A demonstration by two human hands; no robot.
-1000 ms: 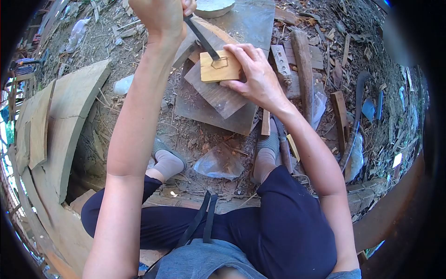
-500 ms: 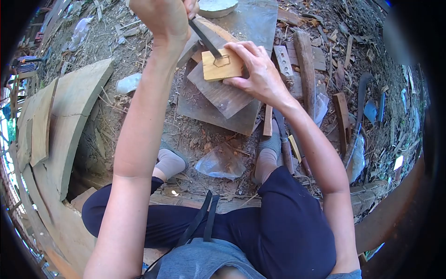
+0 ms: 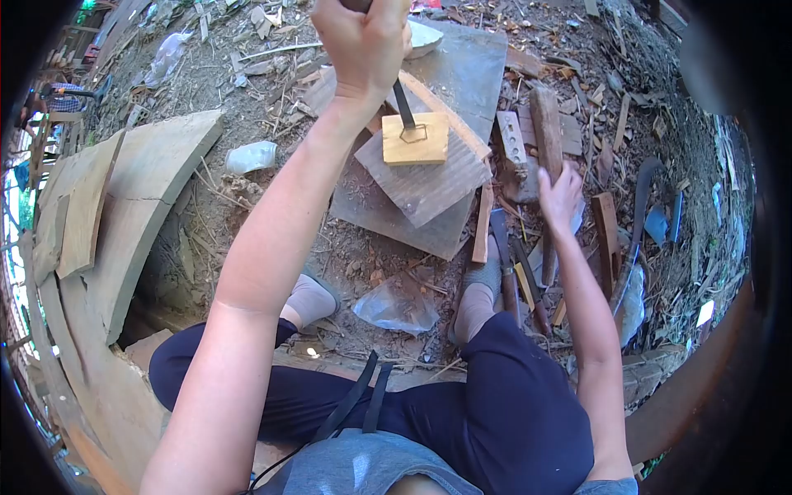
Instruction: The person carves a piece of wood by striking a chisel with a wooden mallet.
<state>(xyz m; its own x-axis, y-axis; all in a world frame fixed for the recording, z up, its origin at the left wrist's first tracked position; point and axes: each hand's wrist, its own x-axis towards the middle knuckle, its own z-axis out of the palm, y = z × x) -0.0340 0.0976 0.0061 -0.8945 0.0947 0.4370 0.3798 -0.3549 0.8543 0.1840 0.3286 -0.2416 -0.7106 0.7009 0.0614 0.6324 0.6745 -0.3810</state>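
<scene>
My left hand (image 3: pixel 361 41) is closed around the handle of a chisel (image 3: pixel 403 106), high at the top of the view. The dark blade slants down, its tip on a small yellowish wooden block (image 3: pixel 429 152). A hooked outline is marked on the block's face beside the tip. Beneath the block lies a flat worn board (image 3: pixel 425 191) on a larger grey slab (image 3: pixel 474 70). Over to the right, my right hand (image 3: pixel 561 198) has its fingers around a thick wooden stick (image 3: pixel 545 124), which lies lengthwise on the ground.
A pale block with holes (image 3: pixel 511 142) lies left of the stick. Tools with handles (image 3: pixel 505 260) lie near my right foot. A curved blade (image 3: pixel 643 194) and a brown wood piece (image 3: pixel 606 235) are farther right. Large planks (image 3: pixel 148 198) lean at left; a plastic bag (image 3: pixel 396 305) lies between my feet.
My right hand has let go of the wooden block and moved right and down to the thick stick. My left hand still holds the chisel, its tip on the block; the view has shifted slightly.
</scene>
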